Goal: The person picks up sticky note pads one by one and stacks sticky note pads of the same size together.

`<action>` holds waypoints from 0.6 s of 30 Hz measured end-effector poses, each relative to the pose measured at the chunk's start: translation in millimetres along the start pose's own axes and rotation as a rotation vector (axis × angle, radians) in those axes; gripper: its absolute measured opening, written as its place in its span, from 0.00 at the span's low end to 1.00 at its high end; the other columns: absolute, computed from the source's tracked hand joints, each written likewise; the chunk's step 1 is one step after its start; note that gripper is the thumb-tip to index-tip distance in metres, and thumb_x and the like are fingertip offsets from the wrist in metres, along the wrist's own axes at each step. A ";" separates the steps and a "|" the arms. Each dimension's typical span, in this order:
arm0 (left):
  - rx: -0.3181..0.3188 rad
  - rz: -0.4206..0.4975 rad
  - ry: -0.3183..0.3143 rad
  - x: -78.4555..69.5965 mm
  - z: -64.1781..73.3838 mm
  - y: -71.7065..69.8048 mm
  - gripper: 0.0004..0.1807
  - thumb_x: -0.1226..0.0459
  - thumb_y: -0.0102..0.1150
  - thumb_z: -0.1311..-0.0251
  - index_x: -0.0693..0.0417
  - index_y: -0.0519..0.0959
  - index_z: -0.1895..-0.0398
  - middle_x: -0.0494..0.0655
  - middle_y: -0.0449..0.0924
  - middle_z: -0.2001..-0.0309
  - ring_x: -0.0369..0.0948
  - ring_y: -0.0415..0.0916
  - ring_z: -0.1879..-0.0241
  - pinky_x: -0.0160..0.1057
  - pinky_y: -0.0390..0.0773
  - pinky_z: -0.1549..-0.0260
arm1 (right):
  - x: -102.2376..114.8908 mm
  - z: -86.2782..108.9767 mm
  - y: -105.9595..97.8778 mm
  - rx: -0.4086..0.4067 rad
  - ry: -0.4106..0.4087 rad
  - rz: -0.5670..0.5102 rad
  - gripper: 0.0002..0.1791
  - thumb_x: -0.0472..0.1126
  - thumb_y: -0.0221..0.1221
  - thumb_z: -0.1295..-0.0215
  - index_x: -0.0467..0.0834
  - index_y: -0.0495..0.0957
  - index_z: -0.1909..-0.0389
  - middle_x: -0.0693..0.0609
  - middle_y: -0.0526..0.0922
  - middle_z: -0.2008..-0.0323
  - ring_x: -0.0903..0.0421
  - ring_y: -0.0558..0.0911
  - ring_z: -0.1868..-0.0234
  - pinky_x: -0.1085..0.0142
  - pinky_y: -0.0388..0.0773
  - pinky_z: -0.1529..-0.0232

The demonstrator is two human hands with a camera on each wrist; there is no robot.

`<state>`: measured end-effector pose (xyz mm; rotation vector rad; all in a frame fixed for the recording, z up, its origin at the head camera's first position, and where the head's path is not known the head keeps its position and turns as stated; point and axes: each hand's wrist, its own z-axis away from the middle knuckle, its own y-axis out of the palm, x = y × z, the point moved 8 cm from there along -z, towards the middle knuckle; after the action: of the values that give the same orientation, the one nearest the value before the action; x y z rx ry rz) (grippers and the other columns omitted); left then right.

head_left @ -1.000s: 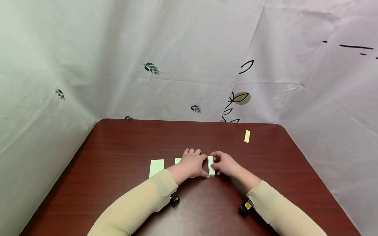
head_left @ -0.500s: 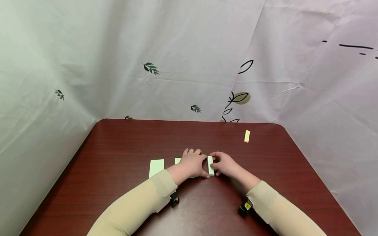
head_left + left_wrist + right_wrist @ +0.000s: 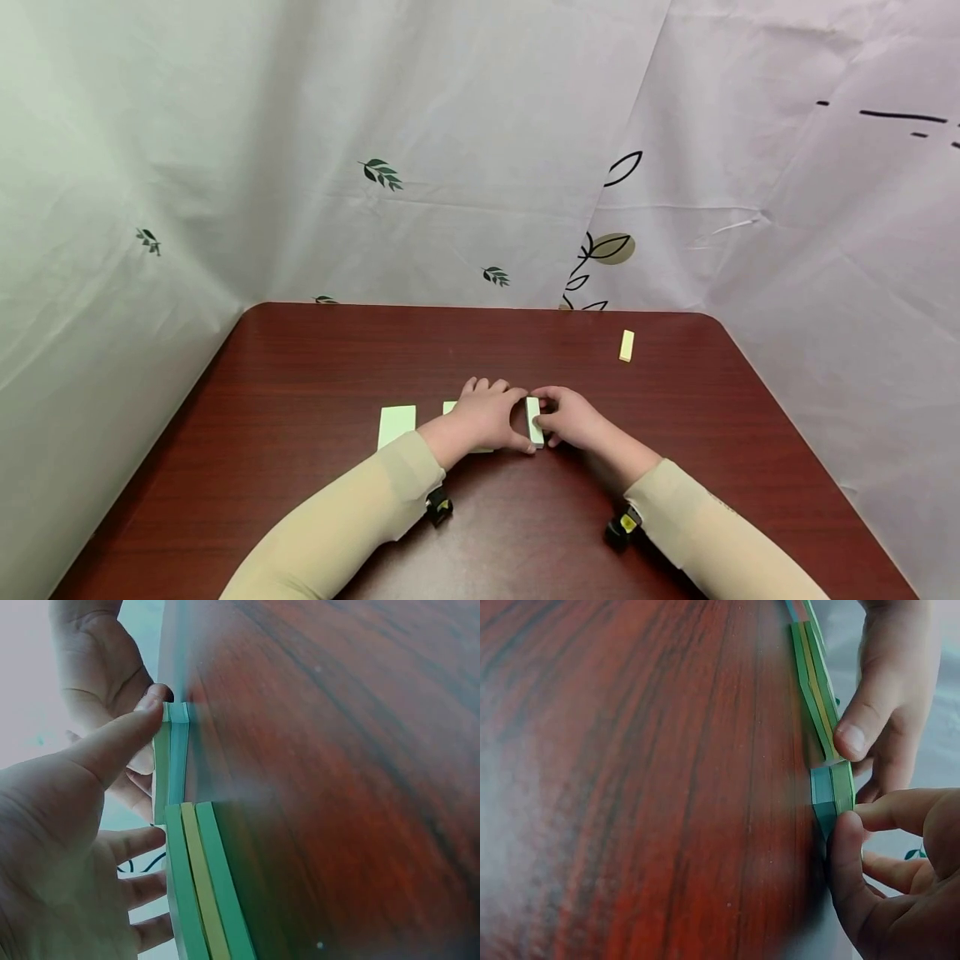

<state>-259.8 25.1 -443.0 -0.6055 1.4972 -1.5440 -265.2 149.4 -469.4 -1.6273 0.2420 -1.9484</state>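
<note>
A green block (image 3: 160,776) lies on top of a blue block (image 3: 178,761), pale-topped in the head view. My right hand (image 3: 572,419) pinches the green block (image 3: 534,422) from the right, thumb along its near side and fingers toward its far end. My left hand (image 3: 489,419) spans the pair from the left, thumb at the near end and index finger by the far end. Its other fingers stretch over a stack of flat blocks (image 3: 201,881) layered green, yellow and green. That stack stands left of the pair, mostly covered by the left hand in the head view.
Another pale-topped stack (image 3: 396,427) stands farther left, its near part hidden by the left sleeve. A single yellow block (image 3: 627,346) lies at the back right of the dark red table (image 3: 360,350). White patterned cloth (image 3: 450,150) hangs behind the table.
The green block has shifted slightly left, hiding the layer edge that showed beneath it. Both hands keep nearly the same place and grip.
</note>
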 end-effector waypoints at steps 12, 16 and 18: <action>-0.015 -0.005 -0.012 -1.7 -0.6 1.0 0.48 0.30 0.64 0.53 0.39 0.68 0.29 0.45 0.69 0.36 0.52 0.63 0.36 0.58 0.52 0.32 | 0.4 -0.8 0.3 0.005 -0.011 0.019 0.26 0.28 0.58 0.39 0.31 0.71 0.37 0.41 0.78 0.51 0.55 0.80 0.74 0.61 0.80 0.77; -0.009 -0.010 -0.020 -2.0 -2.2 0.3 0.48 0.30 0.64 0.53 0.39 0.69 0.30 0.45 0.69 0.36 0.53 0.63 0.36 0.58 0.52 0.32 | 0.7 -0.4 0.0 0.005 -0.017 0.035 0.26 0.29 0.58 0.37 0.31 0.70 0.37 0.41 0.78 0.51 0.55 0.80 0.74 0.60 0.80 0.77; -0.001 -0.015 -0.026 -1.8 -3.4 0.4 0.48 0.30 0.64 0.54 0.39 0.69 0.30 0.44 0.69 0.36 0.52 0.63 0.37 0.58 0.53 0.32 | 1.2 0.4 -0.2 -0.003 -0.014 0.042 0.25 0.29 0.58 0.36 0.32 0.70 0.36 0.42 0.77 0.51 0.55 0.80 0.74 0.60 0.80 0.77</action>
<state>-261.6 28.4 -443.5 -0.6366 1.4774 -1.5413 -264.9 149.0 -468.2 -1.6240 0.2717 -1.9052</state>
